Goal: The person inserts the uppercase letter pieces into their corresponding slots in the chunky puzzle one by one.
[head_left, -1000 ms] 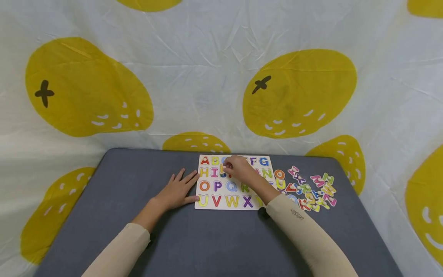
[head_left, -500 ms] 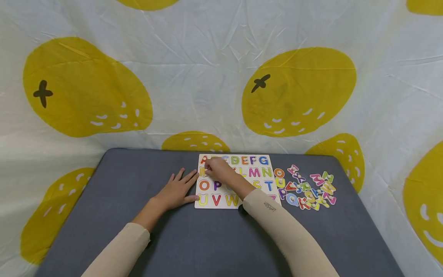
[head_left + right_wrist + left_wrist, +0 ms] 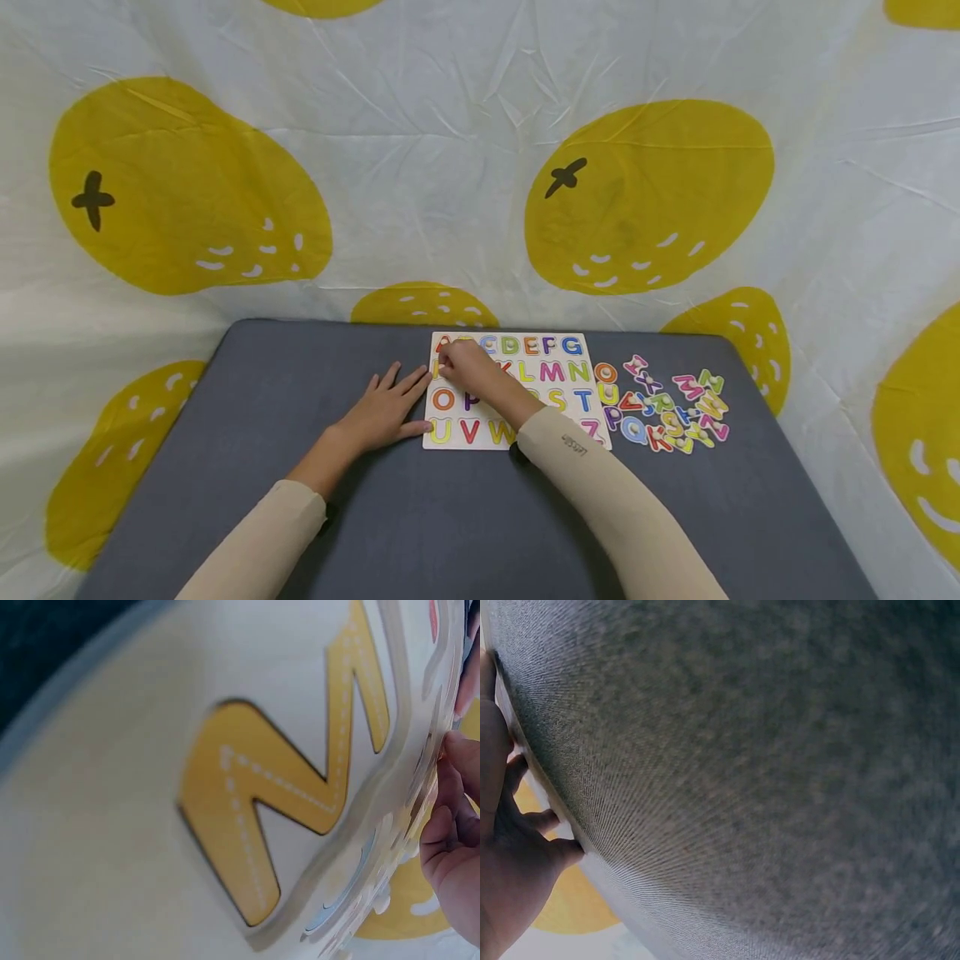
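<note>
An alphabet puzzle board [image 3: 483,414] lies on the grey table, with rows of coloured letters. My left hand [image 3: 382,415] lies spread on the tabletop, its fingertips and thumb at the board's left edge; the left wrist view shows this hand [image 3: 514,862] at the far left. Over the start of the second row, my right hand [image 3: 472,367] pinches a letter puzzle piece that its fingers almost wholly hide. Thumb and fingers of that hand [image 3: 454,832] meet close to the board in the right wrist view, beyond a large yellow W [image 3: 262,780].
Loose letter pieces with small knobs lie right of the board, among them an orange O [image 3: 605,373], a blue Q [image 3: 633,430] and a pink M [image 3: 687,386]. A white curtain [image 3: 427,167] printed with yellow fruit hangs behind the table [image 3: 420,525].
My right hand has moved left across the board with the piece, from the middle of the second row to its left end. My left hand has stayed in place.
</note>
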`<state>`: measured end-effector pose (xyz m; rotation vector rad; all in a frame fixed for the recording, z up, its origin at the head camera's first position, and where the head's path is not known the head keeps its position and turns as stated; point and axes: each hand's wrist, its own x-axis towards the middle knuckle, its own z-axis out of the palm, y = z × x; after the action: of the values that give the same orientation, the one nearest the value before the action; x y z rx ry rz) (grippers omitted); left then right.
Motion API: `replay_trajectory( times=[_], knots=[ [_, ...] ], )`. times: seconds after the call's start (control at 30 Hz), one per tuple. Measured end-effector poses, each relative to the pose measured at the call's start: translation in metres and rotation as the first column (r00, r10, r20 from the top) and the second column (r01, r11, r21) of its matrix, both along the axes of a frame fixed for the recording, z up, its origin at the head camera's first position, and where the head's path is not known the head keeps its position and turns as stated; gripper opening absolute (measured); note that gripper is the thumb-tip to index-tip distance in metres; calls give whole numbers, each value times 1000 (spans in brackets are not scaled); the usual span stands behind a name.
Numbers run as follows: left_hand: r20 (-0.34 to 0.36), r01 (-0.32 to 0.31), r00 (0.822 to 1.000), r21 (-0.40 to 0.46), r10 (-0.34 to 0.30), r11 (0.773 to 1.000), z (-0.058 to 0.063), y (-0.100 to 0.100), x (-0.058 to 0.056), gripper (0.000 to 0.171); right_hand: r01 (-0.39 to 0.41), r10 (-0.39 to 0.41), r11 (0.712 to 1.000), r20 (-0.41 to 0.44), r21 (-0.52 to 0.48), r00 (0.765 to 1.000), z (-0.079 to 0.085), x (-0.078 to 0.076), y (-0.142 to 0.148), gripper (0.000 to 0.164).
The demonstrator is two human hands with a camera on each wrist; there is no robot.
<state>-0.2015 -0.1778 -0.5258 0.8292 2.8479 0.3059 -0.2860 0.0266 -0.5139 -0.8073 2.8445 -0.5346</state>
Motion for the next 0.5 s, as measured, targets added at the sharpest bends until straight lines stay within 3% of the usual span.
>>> replay_trajectory(
  times=[0.23, 0.5],
  knots=[
    [3, -4, 1000, 11, 4, 1000, 0, 0, 0, 88, 16, -16, 1000, 8, -7, 1000, 3, 3, 3, 17],
    [4, -9, 1000, -8, 9, 1000, -2, 2, -1, 89, 66, -60, 981, 40, -181, 997, 16, 11, 39, 19]
  ],
)
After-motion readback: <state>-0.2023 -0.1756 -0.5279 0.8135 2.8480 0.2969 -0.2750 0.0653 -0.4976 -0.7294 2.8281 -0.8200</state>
